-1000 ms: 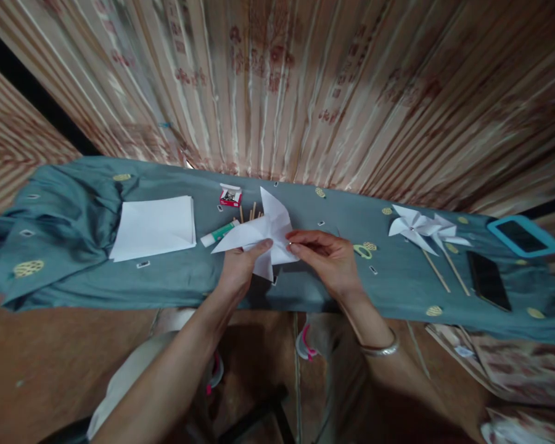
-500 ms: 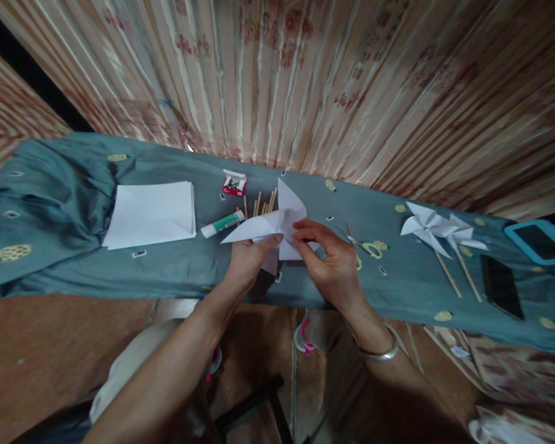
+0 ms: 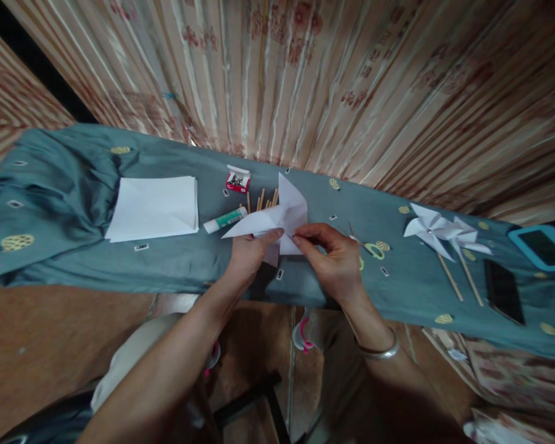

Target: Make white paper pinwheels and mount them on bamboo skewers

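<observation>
A white paper pinwheel (image 3: 294,206) is held above the cloth, its blades partly folded. My left hand (image 3: 250,256) grips it from below and left, with the thumb pressed near its centre. At the right side of the pinwheel, my right hand (image 3: 330,253) has thumb and forefinger pinched together on the paper's edge near the middle. Whether a tiny part also sits between those fingertips, I cannot tell. Behind the pinwheel lie several wooden sticks (image 3: 259,202), partly covered by it. A green and white glue stick (image 3: 225,219) rests just left of them.
Beyond the glue stick is an open red box (image 3: 238,180) of small metal pieces. A stack of white paper (image 3: 153,208) lies left. Scissors (image 3: 372,249) are partly behind my right hand. Two pinwheels on sticks (image 3: 429,231), a dark phone (image 3: 503,290) and a blue-framed device (image 3: 542,246) lie right.
My right fingers have closed into a tighter pinch at the pinwheel's edge, and the paper flap beneath them shows less. My left hand keeps its hold. The view has shifted slightly.
</observation>
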The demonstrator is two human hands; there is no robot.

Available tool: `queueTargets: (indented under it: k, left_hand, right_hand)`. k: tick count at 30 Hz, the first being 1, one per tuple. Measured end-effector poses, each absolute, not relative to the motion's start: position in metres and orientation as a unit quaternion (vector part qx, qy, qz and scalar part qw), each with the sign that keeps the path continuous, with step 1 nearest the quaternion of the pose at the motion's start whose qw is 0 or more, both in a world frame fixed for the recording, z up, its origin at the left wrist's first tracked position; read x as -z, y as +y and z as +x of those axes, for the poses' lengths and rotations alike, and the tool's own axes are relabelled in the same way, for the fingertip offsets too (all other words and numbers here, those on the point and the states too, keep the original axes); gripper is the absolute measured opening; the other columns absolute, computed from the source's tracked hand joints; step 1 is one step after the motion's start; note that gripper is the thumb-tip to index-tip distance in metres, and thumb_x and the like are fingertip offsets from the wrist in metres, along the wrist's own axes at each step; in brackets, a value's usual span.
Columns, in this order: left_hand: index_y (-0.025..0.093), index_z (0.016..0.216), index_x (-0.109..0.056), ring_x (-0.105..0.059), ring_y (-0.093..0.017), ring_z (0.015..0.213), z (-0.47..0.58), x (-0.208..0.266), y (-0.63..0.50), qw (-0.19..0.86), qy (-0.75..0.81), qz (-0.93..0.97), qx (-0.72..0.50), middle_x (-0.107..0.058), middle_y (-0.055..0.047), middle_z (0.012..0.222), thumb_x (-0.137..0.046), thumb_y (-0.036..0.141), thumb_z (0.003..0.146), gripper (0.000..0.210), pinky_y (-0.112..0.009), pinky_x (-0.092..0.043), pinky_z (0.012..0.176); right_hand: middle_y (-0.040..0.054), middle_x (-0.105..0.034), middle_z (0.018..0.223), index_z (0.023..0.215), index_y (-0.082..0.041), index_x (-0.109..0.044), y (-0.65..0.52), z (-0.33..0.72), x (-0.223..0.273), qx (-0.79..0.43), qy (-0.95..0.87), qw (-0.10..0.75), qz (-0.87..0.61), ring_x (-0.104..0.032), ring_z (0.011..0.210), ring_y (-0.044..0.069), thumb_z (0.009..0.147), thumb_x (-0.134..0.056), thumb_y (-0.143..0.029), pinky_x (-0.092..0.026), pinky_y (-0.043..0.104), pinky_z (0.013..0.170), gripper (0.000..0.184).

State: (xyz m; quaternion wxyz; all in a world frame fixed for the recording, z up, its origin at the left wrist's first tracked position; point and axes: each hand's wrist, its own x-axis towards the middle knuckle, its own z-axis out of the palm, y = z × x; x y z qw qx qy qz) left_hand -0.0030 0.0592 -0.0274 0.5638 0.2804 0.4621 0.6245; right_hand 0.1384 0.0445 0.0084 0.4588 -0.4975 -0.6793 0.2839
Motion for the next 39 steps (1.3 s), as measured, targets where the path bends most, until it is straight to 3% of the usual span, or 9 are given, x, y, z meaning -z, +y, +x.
queueTargets:
  k: [13, 28, 39]
  left_hand:
    - [0.014, 0.077, -0.070, -0.064, -0.021, 0.076, -0.003, 0.026, 0.058, 0.525, 0.487, 0.324, -0.618, -0.072, -0.004, 0.079, -0.082, 0.028, 0.051, 0.033, -0.034, -0.050, 0.076]
    - [0.016, 0.075, -0.070, -0.064, -0.023, 0.080, -0.006, 0.026, 0.054, 0.511, 0.501, 0.352, -0.604, -0.072, -0.004, 0.079, -0.074, 0.026, 0.055, 0.022, -0.033, -0.052, 0.076]
    - [0.017, 0.068, -0.070, -0.064, -0.023, 0.074, -0.006, 0.019, 0.051, 0.512, 0.532, 0.333, -0.587, -0.071, -0.003, 0.070, -0.074, 0.024, 0.051, 0.019, -0.031, -0.050, 0.069]
  right_hand:
    - [-0.0026, -0.069, 0.073, 0.081, -0.023, -0.059, 0.043, 0.127, -0.011, -0.250, -0.690, 0.425, -0.529, -0.063, 0.066, 0.013, 0.081, -0.063, -0.021, -0.049, 0.026, 0.063, 0.005]
    - [-0.0028, -0.069, 0.073, 0.081, -0.023, -0.059, 0.045, 0.125, -0.010, -0.247, -0.698, 0.417, -0.528, -0.062, 0.064, 0.014, 0.080, -0.063, -0.021, -0.047, 0.026, 0.063, 0.005]
    - [-0.0027, -0.069, 0.072, 0.079, -0.023, -0.058, 0.045, 0.124, -0.009, -0.258, -0.691, 0.420, -0.528, -0.062, 0.063, 0.014, 0.080, -0.062, -0.022, -0.049, 0.026, 0.062, 0.004]
